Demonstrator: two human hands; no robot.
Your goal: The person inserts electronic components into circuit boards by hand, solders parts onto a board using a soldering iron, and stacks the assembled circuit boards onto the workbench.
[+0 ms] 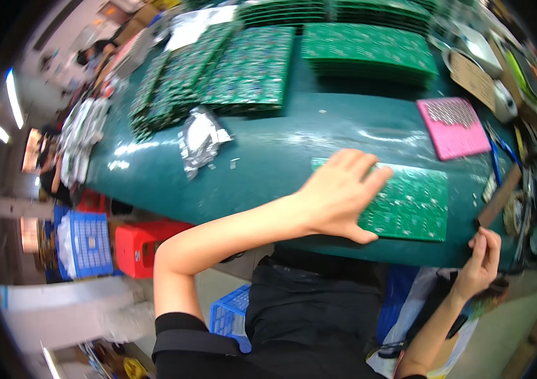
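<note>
circuit board: partly hidden | right fingers: maybe holding something, unclear

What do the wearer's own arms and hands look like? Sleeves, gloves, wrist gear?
Both left hand and right hand are bare: no gloves, no watch or wrist strap visible. The left sleeve is black and short, ending above the elbow; the left forearm and right forearm are uncovered. No cables or markings visible on them.

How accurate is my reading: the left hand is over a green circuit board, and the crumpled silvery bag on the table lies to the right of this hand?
One detail is wrong: the crumpled silvery bag on the table lies to the left of the left hand, as the head view shows. The hand is indeed over a green circuit board.
</note>
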